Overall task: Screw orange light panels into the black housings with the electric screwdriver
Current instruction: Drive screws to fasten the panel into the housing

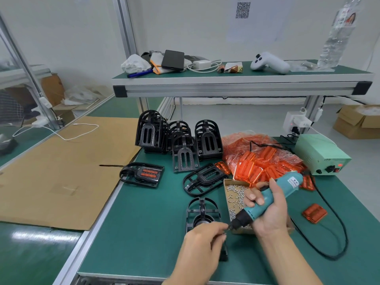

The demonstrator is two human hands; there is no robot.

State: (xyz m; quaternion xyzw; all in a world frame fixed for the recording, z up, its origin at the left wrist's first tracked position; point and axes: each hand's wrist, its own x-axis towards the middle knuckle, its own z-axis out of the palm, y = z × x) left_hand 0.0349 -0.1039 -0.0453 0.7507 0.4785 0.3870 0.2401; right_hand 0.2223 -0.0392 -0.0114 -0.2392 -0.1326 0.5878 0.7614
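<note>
A green bench mat (144,212) sits under a shelf (226,87); cardboard (61,171) lies alongside. The right hand (269,210) grips the electric screwdriver (267,200), and the left hand (202,241) pinches at its tip.

Green-matted workbench (144,223): stacks of black plastic housings (178,138) at the back, clear bag of orange light panels (261,159) to their right, pale green power supply box (320,157) further right. Small cardboard screw tray (236,194) in front of bag. Flat brown cardboard sheet (61,171) to the left.
</note>
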